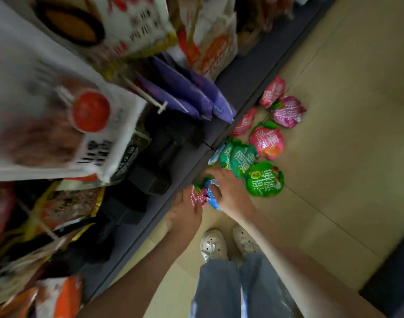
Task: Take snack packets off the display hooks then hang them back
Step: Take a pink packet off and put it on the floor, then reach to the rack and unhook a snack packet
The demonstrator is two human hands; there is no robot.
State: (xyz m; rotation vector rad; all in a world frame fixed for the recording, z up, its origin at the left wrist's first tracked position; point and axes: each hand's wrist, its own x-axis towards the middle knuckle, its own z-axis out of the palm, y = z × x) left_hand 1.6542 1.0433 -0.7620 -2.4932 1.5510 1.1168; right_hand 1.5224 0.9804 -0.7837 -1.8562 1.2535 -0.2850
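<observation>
Packets [264, 180] lie on the floor [334, 180] beside the shelf base. We grip a pink packet [198, 196] in our left hand [186, 211] and a blue packet [213, 201] in our right hand [228, 191], fingers curled round each. Risk, we judge — slick wrappers slipping from full hands, or hang-holes missing the display hook [148, 99] above.

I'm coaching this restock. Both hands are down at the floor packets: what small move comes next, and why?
Probably raise both hands toward the white display hook: the left hand grips a pink packet, the right hand a blue packet, and a green packet lies beside them on the floor.
</observation>
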